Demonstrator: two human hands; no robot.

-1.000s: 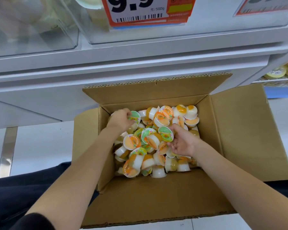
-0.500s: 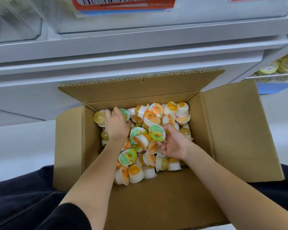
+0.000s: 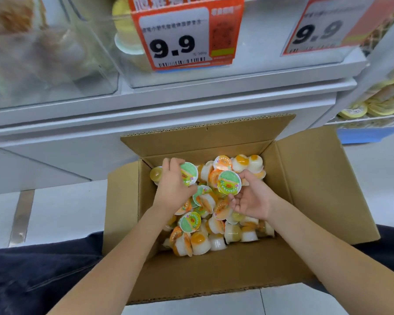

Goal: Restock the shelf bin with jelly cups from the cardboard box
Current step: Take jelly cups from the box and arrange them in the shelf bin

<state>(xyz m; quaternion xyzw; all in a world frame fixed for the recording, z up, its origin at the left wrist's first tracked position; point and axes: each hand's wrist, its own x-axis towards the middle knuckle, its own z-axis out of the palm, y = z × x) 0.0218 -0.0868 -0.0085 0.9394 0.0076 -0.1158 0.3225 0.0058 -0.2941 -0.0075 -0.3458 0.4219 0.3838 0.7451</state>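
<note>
An open brown cardboard box (image 3: pixel 309 178), its flaps folded outward, is seen on the pale floor just in front of a white shelf unit (image 3: pixel 191 103). A heap of small round plastic jelly cups (image 3: pixel 214 226) with orange, yellow and green foil lids is piled in the far half of the box. Over that heap, toward the box's left wall, the left hand (image 3: pixel 172 185) is held palm down with its fingers curled round a green-lidded jelly cup (image 3: pixel 188 173). Toward the box's right side, the right hand (image 3: pixel 251 198) is turned palm up, and a second green-lidded cup (image 3: pixel 229 181) is pinched between its thumb and fingertips, lid facing the camera. Above the box, on the shelf unit, a clear plastic shelf bin (image 3: pixel 214 71) is fronted by an orange-and-white price tag (image 3: pixel 180 37) reading 9.9. Dark trousers (image 3: pixel 39 273) are visible at the box's near-left corner.
</note>
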